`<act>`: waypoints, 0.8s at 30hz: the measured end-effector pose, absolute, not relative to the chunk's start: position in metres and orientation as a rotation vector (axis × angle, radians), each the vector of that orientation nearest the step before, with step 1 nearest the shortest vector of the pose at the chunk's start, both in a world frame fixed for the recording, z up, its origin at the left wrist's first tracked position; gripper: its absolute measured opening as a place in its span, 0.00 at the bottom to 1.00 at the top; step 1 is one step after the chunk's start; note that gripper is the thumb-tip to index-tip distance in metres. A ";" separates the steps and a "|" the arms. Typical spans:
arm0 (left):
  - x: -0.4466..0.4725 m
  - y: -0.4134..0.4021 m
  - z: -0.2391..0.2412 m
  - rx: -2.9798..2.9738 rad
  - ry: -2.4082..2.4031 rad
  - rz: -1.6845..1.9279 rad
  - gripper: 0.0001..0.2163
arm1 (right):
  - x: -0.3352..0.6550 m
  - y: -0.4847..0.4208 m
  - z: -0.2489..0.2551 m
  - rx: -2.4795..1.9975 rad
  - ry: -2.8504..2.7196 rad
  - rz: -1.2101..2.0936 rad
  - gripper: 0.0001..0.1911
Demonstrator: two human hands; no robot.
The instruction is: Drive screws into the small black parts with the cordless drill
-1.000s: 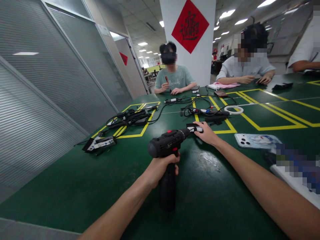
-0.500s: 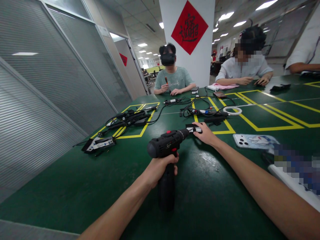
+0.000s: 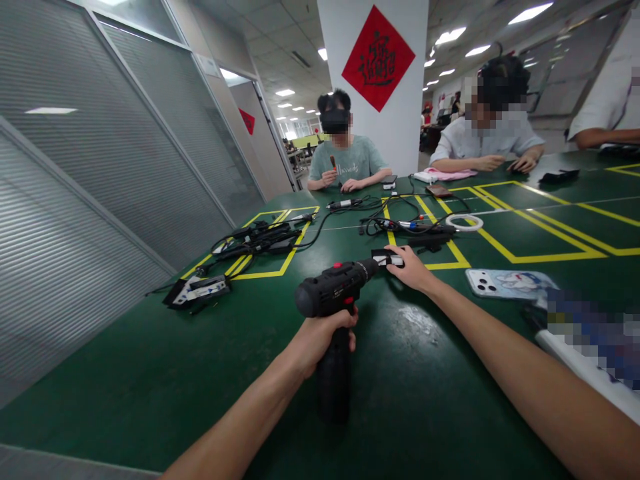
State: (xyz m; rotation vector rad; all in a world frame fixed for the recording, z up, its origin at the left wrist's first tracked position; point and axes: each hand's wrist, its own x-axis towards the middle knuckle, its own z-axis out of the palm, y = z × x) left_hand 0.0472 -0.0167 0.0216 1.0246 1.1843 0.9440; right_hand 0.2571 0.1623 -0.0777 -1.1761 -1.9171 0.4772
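My left hand (image 3: 323,339) is wrapped round the handle of a black cordless drill (image 3: 334,293) with red buttons. The drill points forward and to the right, its chuck level with a small black-and-white part (image 3: 381,258) on the green table. My right hand (image 3: 407,267) grips that part from its right side, fingers closed over its end. The bit's tip meets the part's near left side; whether it sits in a screw is too small to tell.
Tangled black cables (image 3: 265,237) lie at the left, with a black-and-white device (image 3: 200,290) before them. More cables and tools (image 3: 415,227) lie beyond my right hand, beside a white ring (image 3: 464,222). A phone (image 3: 507,283) rests at right. Two people sit across the green table (image 3: 150,393).
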 end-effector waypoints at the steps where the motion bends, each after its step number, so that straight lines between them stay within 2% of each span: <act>1: 0.047 -0.017 0.022 1.023 1.183 0.945 0.08 | 0.257 0.162 -0.078 -1.174 -1.917 0.477 0.26; 13: 0.047 -0.015 0.022 1.001 1.182 0.957 0.09 | 0.258 0.161 -0.076 -1.196 -1.920 0.490 0.22; 24: 0.039 -0.011 0.014 1.016 1.118 0.904 0.09 | 0.258 0.164 -0.079 -1.185 -1.917 0.470 0.23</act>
